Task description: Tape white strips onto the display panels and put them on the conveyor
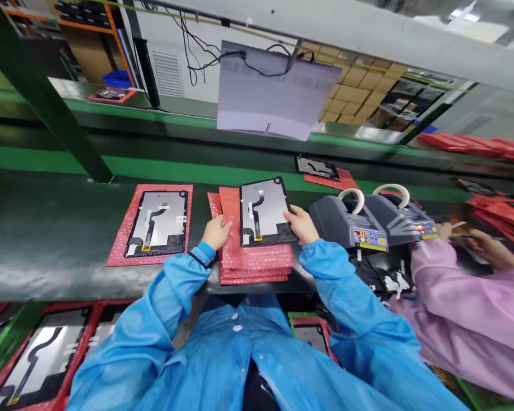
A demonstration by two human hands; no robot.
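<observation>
A flat screen panel with a black border and a ribbon cable lies on top of a stack of pink bubble-wrap bags on the dark conveyor belt. My right hand grips the panel's right edge, fingers curled over it. At the left edge of the stack, my left hand rests closed on the top bag. Both arms wear blue sleeves. A second panel lies on its own pink bag to the left.
Two grey tape dispensers stand right of the stack. A co-worker in a pink coat works at the right. More panels in red trays sit below the belt at the left. A white sheet hangs above.
</observation>
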